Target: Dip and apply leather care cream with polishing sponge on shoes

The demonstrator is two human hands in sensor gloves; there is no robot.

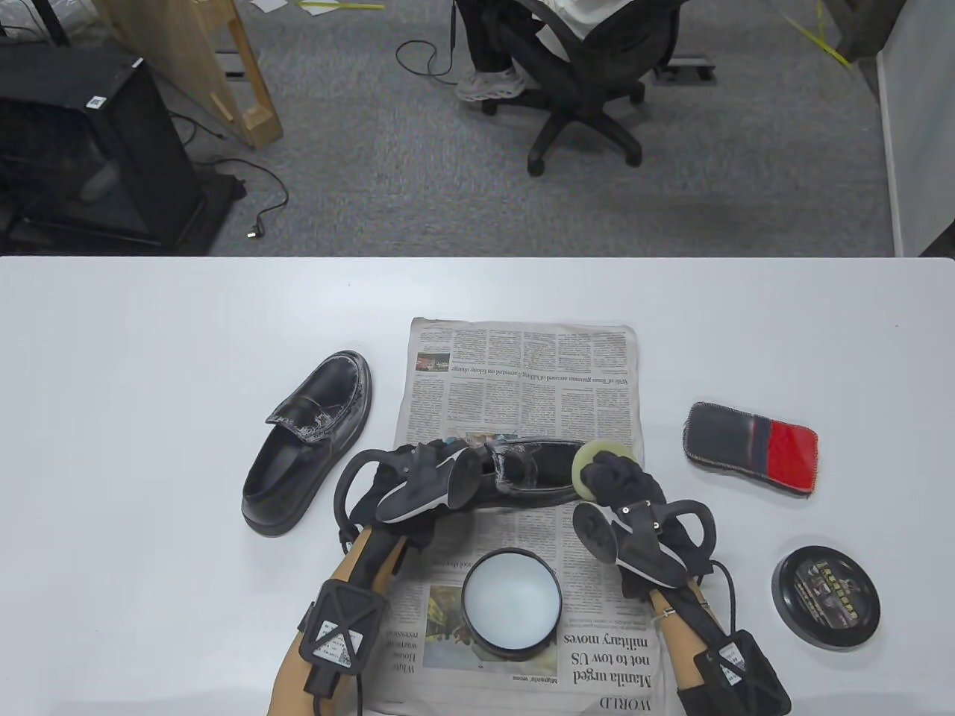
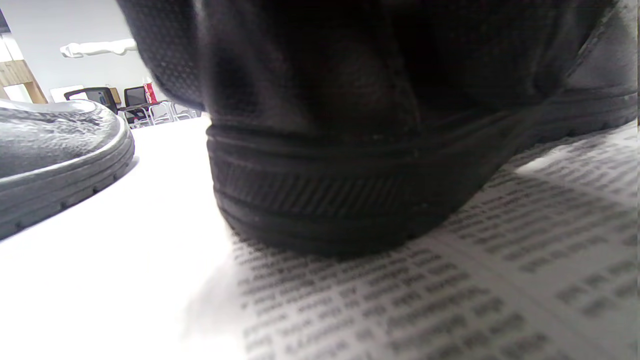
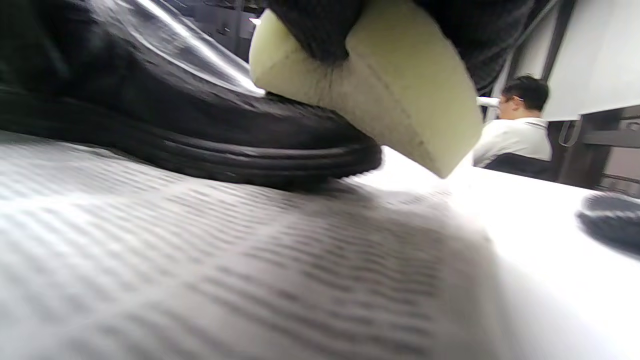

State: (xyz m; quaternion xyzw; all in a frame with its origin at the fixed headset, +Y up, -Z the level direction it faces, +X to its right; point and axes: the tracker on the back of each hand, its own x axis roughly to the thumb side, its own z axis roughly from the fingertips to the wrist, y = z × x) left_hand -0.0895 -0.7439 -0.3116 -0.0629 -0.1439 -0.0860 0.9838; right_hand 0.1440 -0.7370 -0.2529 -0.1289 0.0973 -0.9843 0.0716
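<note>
Shoe (image 1: 533,473) on newspaper (image 1: 522,373) — tin (image 1: 511,603) before it

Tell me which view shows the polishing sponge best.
The right wrist view: the polishing sponge fills the frame's top, pinched by gloved fingers, its edge against the shoe's toe. The table view shows only a small rounded part beside the right hand. The left wrist view shows none.

Bright light is shining evenly on the white table (image 1: 149,335) in the table view, making soft shadows. The wrist views are looking blurry: the newspaper (image 3: 200,250) print is smearing, and the table is glaring white.
</note>
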